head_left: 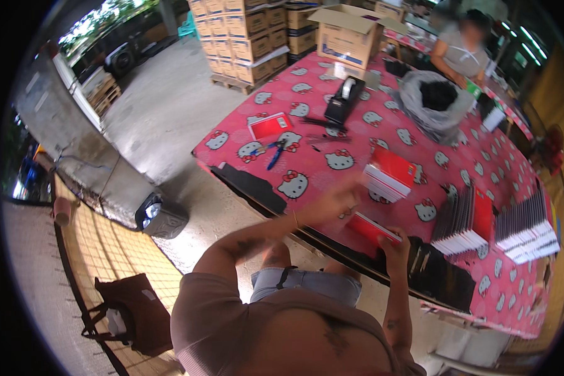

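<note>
Near the table's front edge, my right hand [394, 246] grips a flat red pack [371, 229] by its right end, thumb on top. My left hand [333, 202] hovers just beyond that pack, blurred, so its finger pose is unclear. A short stack of red packs with white edges [390, 174] lies right beside my left fingertips; I cannot tell whether they touch it. Another red pack [269, 126] rests alone farther left. Blue-handled pliers [276, 153] lie between it and the front edge.
A black tape dispenser [344, 100] stands mid-table beside thin dark strips [323, 124]. To the right are two rows of dark, white-edged packs [459, 219]. Behind sit a plastic bag with black contents [413, 103] and an open carton [344, 41]. Another person [460, 53] works at far right.
</note>
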Action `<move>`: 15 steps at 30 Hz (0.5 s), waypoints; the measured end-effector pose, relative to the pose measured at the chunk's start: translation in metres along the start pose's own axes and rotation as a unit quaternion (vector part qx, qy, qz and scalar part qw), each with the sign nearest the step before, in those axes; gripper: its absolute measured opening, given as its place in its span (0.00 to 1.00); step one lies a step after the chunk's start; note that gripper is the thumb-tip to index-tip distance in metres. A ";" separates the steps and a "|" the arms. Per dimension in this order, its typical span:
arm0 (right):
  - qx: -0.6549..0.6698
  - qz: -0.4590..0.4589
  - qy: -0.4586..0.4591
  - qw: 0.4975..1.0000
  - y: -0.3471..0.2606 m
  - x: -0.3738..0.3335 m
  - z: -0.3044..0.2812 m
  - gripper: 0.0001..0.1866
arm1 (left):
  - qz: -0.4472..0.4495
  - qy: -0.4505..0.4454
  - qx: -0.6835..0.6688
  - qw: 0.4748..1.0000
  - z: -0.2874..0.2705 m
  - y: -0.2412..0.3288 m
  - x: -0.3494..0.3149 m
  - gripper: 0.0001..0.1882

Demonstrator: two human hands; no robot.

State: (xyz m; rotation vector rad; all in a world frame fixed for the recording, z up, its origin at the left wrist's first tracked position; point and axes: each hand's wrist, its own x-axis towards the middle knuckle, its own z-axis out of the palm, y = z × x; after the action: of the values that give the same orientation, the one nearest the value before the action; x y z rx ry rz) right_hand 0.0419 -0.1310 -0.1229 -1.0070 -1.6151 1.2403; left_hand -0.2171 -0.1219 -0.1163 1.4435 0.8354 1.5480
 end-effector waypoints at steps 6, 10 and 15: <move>0.065 -0.008 0.029 0.997 0.024 0.005 0.008 0.16 | 0.034 0.081 0.657 0.749 -0.123 -0.038 0.097 0.14; 0.101 -0.005 -0.011 0.995 0.020 0.007 0.001 0.14 | 0.085 0.043 0.703 0.705 -0.119 -0.057 0.104 0.14; 0.049 -0.015 -0.009 0.999 0.003 0.009 0.004 0.14 | 0.148 0.112 0.591 0.785 -0.097 -0.035 0.096 0.11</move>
State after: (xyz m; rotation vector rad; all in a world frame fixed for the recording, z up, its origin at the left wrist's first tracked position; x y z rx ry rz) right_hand 0.0357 -0.1236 -0.1251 -0.9089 -1.5617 1.2980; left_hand -0.3069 -0.0132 -0.1172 2.3519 2.0321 1.4315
